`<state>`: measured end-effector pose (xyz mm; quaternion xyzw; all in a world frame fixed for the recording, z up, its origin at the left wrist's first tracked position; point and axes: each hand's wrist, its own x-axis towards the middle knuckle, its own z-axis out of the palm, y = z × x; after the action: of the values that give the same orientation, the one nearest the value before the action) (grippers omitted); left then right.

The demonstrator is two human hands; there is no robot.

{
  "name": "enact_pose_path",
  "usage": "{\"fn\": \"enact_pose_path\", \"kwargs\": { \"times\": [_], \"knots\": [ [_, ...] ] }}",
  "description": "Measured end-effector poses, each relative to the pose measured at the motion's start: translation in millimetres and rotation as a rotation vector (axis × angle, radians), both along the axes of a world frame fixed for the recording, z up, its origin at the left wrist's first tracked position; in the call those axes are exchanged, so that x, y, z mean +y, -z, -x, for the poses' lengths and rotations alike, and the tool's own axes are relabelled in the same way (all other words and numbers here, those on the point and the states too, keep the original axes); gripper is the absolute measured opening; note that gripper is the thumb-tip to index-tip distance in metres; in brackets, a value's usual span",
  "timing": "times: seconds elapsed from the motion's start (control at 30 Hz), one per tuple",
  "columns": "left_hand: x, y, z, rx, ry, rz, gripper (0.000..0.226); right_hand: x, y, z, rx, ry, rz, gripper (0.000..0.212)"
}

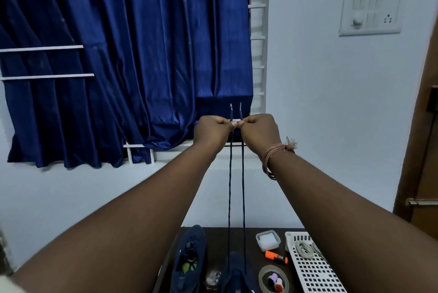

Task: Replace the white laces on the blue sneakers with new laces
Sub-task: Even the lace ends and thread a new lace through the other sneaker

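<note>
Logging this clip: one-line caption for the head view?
Both hands, left hand and right hand, pull two dark lace ends up taut from a blue sneaker.

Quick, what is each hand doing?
Left hand: pinching one end of the dark lace.
Right hand: pinching the other end.

Glossy satin curtain [123, 55], matt braided laces [243, 186], perforated plastic tray [315, 271]

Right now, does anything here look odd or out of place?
Nothing looks spilled or damaged. The left hand and right hand each pinch one end of a dark lace, pulled up taut from the nearer sneaker.
</note>
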<state>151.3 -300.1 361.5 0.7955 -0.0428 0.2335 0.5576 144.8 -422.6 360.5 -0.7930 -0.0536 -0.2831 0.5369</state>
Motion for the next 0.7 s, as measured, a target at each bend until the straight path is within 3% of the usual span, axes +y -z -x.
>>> {"fn": "enact_pose_path", "kwargs": {
  "times": [0.43, 0.7],
  "knots": [
    [0.1, 5.5, 0.0, -0.006, 0.021, -0.002, 0.018, -3.0, 5.0, -0.8, 0.022, 0.009, 0.007, 0.017],
    [14.2, 96.7, -7.5, 0.236, 0.035, -0.028, 0.015, -5.1, 87.9, -19.1, 0.216, -0.089, 0.008, 0.015]
  ]
}}
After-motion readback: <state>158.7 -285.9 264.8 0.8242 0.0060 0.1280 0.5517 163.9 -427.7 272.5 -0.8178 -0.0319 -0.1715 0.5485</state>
